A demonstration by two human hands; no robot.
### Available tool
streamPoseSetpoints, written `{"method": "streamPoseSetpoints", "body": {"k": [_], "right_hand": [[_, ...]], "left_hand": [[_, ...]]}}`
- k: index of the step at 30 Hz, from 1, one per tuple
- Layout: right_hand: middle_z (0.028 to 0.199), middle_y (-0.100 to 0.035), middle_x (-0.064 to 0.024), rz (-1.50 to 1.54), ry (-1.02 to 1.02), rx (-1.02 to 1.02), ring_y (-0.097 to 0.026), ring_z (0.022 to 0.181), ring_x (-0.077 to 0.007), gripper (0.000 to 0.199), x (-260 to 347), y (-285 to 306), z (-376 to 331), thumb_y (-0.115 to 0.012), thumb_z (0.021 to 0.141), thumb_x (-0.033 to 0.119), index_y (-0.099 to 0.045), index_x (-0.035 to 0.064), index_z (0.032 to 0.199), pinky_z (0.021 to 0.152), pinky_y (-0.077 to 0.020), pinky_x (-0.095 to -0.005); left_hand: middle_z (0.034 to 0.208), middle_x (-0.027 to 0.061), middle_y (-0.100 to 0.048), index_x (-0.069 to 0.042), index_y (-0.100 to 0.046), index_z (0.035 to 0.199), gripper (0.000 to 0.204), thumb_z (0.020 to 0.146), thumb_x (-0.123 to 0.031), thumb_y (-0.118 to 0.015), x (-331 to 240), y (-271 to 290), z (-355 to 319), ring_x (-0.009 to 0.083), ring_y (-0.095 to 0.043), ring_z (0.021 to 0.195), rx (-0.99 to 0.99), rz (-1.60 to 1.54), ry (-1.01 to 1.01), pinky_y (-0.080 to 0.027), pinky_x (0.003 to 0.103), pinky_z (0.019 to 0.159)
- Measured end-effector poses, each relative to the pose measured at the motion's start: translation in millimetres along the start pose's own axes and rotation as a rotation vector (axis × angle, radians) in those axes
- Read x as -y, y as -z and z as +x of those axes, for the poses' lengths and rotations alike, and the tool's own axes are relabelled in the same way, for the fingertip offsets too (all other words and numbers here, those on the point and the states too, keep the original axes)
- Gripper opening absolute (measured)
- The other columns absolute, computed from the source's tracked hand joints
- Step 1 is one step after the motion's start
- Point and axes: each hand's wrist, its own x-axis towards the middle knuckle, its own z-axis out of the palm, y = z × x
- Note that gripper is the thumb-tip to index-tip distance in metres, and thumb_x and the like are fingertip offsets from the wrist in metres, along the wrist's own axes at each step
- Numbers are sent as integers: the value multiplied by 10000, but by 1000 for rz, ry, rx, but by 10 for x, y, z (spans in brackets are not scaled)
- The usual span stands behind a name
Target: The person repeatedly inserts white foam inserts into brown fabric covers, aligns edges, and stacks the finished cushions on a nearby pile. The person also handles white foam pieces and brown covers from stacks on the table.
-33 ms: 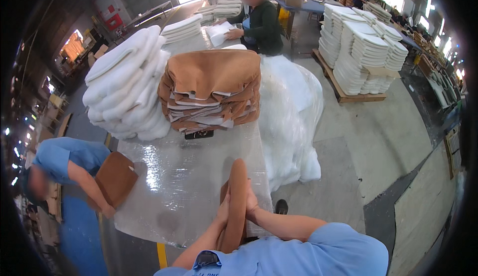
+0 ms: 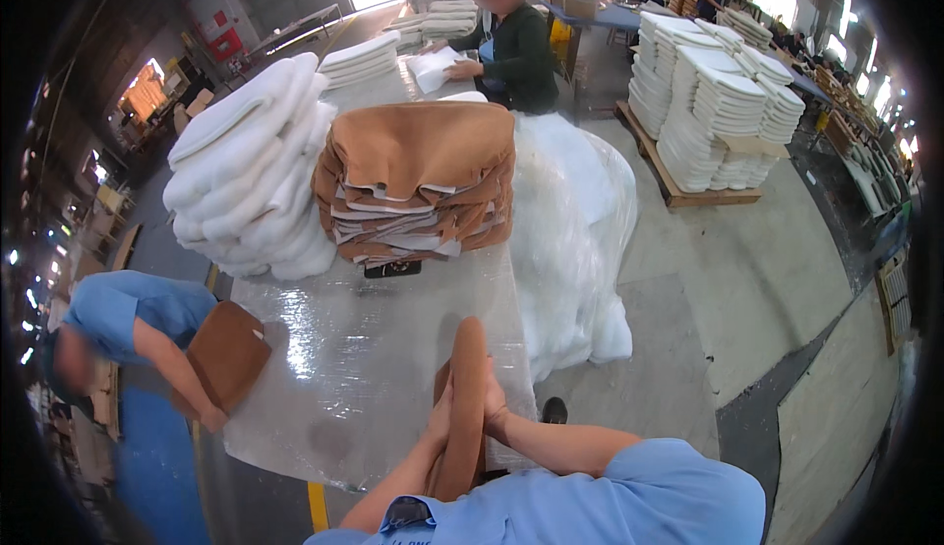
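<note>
A brown fabric-covered cushion (image 2: 466,417) stands on its edge at the near side of the table, close against my body. My left hand (image 2: 442,415) presses on its left side and my right hand (image 2: 495,399) on its right, so the cushion is gripped between them. Some of the fingers are hidden behind it. Farther up the table lies a tall pile of brown fabric covers (image 2: 418,166) with pale undersides. To its left rises a stack of thick white padding pieces (image 2: 236,161). A dark phone-like object (image 2: 393,270) lies at the foot of the brown pile.
The table (image 2: 374,348) is covered with shiny clear plastic. A large plastic-wrapped white bundle (image 2: 575,240) stands against its right side. On the left, a person in blue (image 2: 138,314) holds another brown cushion (image 2: 226,353). Beyond the piles, another person (image 2: 526,58) handles white pieces. A loaded pallet (image 2: 688,194) stands right.
</note>
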Motion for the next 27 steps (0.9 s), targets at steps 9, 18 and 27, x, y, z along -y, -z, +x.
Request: {"method": "streamPoseSetpoints", "body": {"k": [9,18,27], "right_hand": [[1329,-672,-95,-165,4,-112,-621,1237,-248,676,-3,-226,-227,-256,1144,628,-568,118,1460,1104,-491,-403],[1514,-536,-84,-333,353,-180,-505,1389,-226,623,510,33,-1509,-291,1159,567,-399,150,1609,1209,-387,-378],[1531,-545,-199,-505,330,-177,-513,1438,-286,505,361,1167,-1581,-483,1152,310,-408,34,1569,1204,-400,-390]], "left_hand": [[1509,117,-571,-86,-398,1631,656,1127,-493,-498,-72,188,-91,222,-584,1305,233,-209,-1,-493,387,1105],[1638,180,-470,-21,-387,1642,634,1143,-407,-446,-155,-273,-191,264,-414,1517,460,169,-157,-297,374,1265],[1518,165,-576,18,-492,1543,602,1151,-437,-439,-529,-718,0,254,-534,1408,421,110,217,-378,385,1206]]}}
